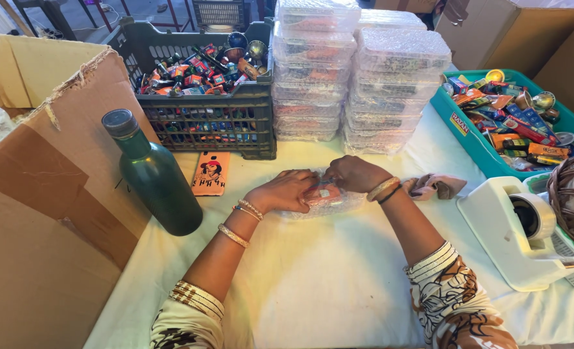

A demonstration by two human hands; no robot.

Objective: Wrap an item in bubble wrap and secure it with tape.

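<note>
Head view: two hands press on a small bubble-wrap packet.
Left hand (291, 189) and right hand (353, 173) both grip the packet (322, 197), which lies on the white surface (325, 278) right between them. Its long side runs left to right. Both hands are touching it. A green bottle (154, 174) stands well off to the left.

sleeves (451, 304) — cream, brown floral print, striped cuffs | wrists — gold bangles (234, 235), one dark band (390, 194)

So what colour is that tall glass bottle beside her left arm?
Dark green, with a grey cap; the bottle shows in the head view.
</note>
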